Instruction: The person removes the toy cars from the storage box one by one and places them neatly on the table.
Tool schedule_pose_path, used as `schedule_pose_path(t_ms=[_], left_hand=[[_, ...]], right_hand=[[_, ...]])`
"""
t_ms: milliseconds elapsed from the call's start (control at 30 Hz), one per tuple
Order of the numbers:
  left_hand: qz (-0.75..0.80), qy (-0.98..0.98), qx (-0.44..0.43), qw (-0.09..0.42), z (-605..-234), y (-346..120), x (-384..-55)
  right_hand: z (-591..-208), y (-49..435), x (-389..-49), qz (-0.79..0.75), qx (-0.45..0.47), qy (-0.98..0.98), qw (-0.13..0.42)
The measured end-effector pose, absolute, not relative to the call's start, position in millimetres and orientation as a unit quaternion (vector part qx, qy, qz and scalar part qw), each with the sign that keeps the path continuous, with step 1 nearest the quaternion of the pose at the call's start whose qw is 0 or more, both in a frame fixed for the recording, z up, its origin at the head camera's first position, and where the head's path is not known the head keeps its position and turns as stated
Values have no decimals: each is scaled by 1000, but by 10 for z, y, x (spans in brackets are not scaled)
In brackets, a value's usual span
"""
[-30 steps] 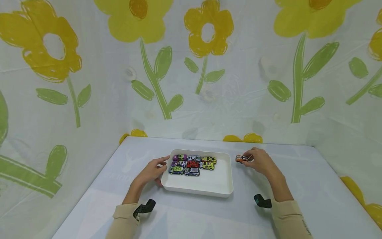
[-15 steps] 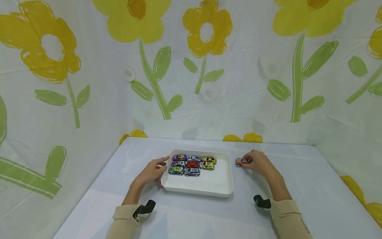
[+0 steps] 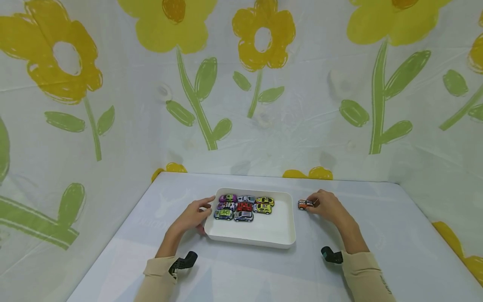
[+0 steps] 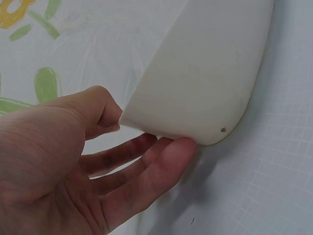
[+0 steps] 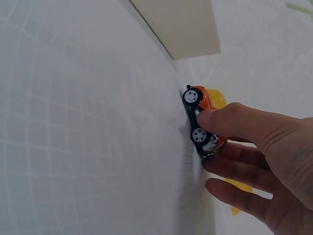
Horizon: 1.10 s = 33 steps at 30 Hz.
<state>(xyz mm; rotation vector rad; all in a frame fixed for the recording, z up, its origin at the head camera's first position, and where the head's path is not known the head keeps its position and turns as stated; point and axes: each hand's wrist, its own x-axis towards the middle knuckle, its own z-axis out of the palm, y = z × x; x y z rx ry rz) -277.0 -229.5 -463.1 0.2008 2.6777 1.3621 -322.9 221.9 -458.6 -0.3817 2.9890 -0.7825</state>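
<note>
My left hand holds the left end of a white tray; in the left wrist view, the thumb meets the rim and the fingers touch the outer wall. Several colourful toy cars sit packed in the tray's left and back part, among them a red one, a purple one and a green one. Just right of the tray, my right hand pinches an orange toy car by its sides. This car is on its wheels at the table surface; the fingers partly cover it.
The tray stands on a white table, with bare tray floor to the right of the cars. A flower-print curtain hangs behind the table and on both sides. Each wrist carries a black camera mount.
The orange car and my right hand have shifted slightly toward me and down, with the car now level at the table. My left hand and the tray stay put.
</note>
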Motion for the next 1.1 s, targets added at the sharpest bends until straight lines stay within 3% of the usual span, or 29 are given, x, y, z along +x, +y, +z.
schedule_pose_path(t_ms=[1100], left_hand=[[453, 887, 70, 60, -4651, -2294, -2793]], right_hand=[[-4620, 2236, -3235, -273, -132, 953, 24]])
